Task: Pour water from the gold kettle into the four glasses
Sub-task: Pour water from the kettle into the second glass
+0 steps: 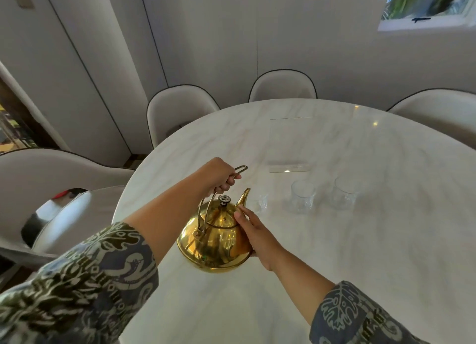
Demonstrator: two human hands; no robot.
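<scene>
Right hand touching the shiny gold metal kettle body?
Touching. Head view shows the right hand laid flat against the side of the shiny gold metal kettle, fingertips near the spout base.

left hand (221, 175) fisted around a handle, right hand (255, 234) flat, fingers extended, both forearms outstretched

My round white marble table (334, 253)

Three clear glasses stand on it in a row: one (260, 203) by the spout, one (303, 199) beside, one (344, 194) rightmost. A clear acrylic stand (289, 148) sits behind them.
</scene>
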